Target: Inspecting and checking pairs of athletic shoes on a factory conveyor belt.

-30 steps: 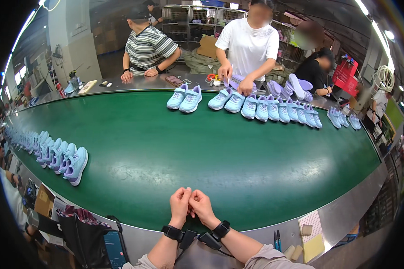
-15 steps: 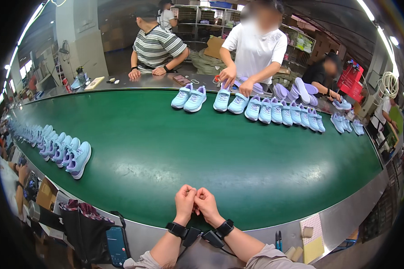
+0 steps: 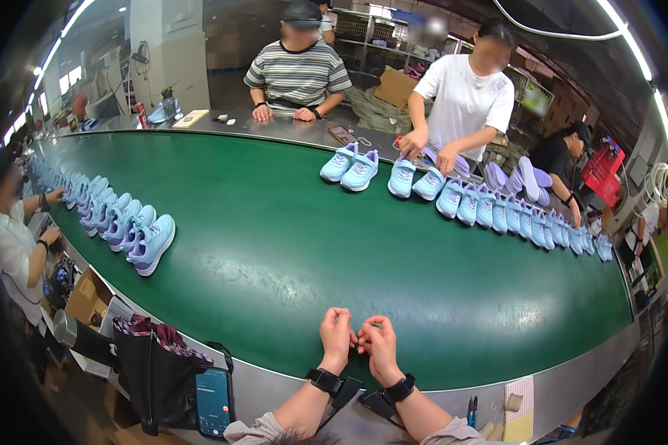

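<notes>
My left hand point(image 3: 337, 337) and my right hand point(image 3: 379, 345) are raised close together over the near edge of the green conveyor belt point(image 3: 289, 245). Fingers on both are curled in, with the thumbs close to the fingertips. Only a narrow gap separates the hands. Anything small inside the fingers is hidden from me. Light blue sneakers with purple linings stand well away from both hands. One row point(image 3: 154, 245) runs along the left side of the belt, and another point(image 3: 467, 205) lines the far right side.
Across the belt, a person in a white T-shirt point(image 3: 464, 100) handles sneakers, and one in a striped shirt point(image 3: 297, 78) rests both hands on the metal edge. Near me lie a phone point(image 3: 214, 400), a black bag point(image 3: 145, 371), a flask point(image 3: 82, 341), pens point(image 3: 473, 411) and a notepad point(image 3: 519, 423).
My hands have drawn slightly apart from touching. The view has turned left, shifting everything rightward in the picture. The striped-shirt person now faces the belt, and another worker shows at the left.
</notes>
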Demonstrator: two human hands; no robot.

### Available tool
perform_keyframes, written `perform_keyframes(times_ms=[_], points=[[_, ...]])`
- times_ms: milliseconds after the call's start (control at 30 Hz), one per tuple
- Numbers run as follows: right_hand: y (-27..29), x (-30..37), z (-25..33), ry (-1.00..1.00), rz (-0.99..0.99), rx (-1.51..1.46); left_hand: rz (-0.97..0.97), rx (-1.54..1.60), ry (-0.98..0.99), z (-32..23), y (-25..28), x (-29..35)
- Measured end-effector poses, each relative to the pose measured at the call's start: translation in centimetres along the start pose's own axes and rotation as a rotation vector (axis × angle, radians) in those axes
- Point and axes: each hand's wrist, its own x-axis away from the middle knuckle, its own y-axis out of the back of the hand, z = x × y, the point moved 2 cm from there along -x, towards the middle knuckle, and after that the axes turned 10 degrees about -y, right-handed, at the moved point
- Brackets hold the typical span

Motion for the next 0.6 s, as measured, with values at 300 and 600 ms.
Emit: perform_keyframes(times_ms=[300, 600], points=[[-12.6, -17.7, 11.7, -0.019, 0.366, 0.335, -0.092, 0.115, 0.099, -0.3, -1.0, 1.1], [-19.3, -41.2, 10.3, -0.066, 0.303, 0.052, 0.105, -0.053, 0.218, 3.9, -2.4, 4.3]])
